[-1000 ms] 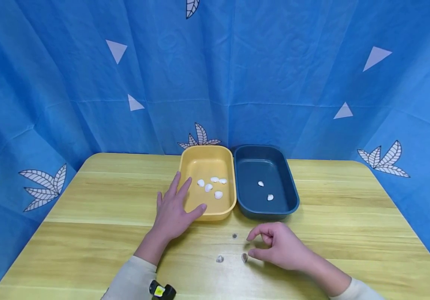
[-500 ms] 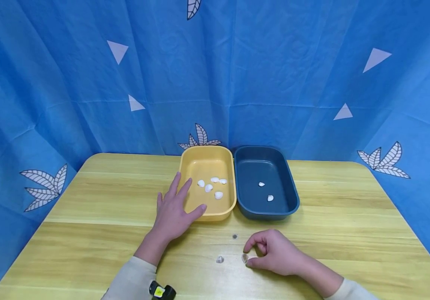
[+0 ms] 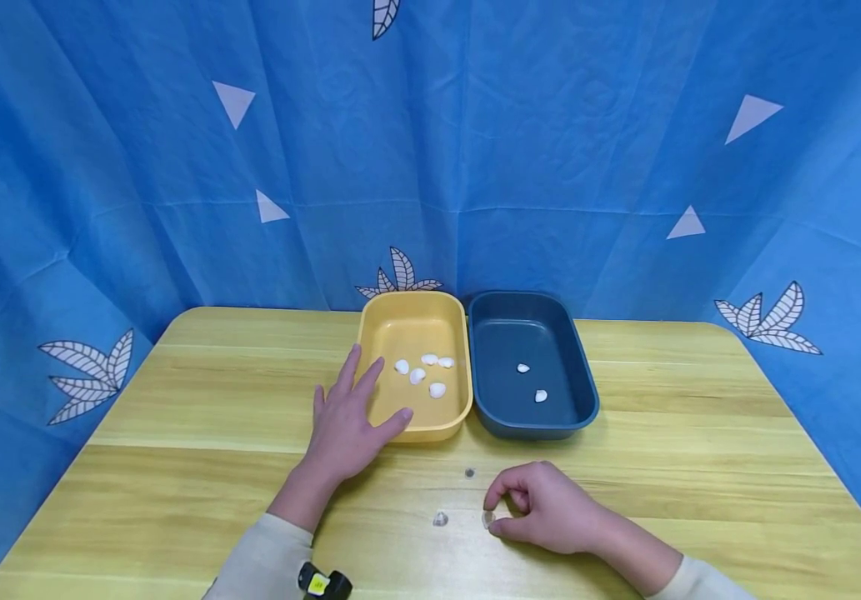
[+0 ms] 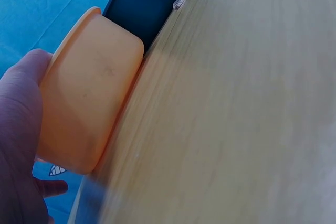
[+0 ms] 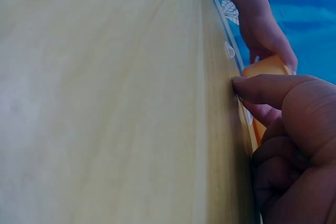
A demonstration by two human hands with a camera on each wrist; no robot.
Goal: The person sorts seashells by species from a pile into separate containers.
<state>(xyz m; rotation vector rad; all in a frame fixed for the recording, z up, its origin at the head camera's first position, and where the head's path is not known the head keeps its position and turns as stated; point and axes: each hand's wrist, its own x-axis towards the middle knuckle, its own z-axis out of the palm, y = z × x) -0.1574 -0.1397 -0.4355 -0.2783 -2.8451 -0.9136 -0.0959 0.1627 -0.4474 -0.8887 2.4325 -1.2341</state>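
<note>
At lower centre of the head view, the right hand (image 3: 546,510) curls thumb and forefinger around a small shell (image 3: 488,517) on the table (image 3: 212,500). Farther off, the left hand (image 3: 346,429), fingers spread, touches the yellow tray (image 3: 415,321), left of the dark-blue tray (image 3: 523,336).

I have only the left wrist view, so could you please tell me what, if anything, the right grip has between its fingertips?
Observer: The head view shows the right grip with a small seashell between thumb and index finger; whether it is lifted, I cannot tell.
Operator: Thank you; would you also tell me what lies inside the yellow tray, since I see only its outside?
Observer: Five white seashells lie inside it, as the head view shows.
</note>
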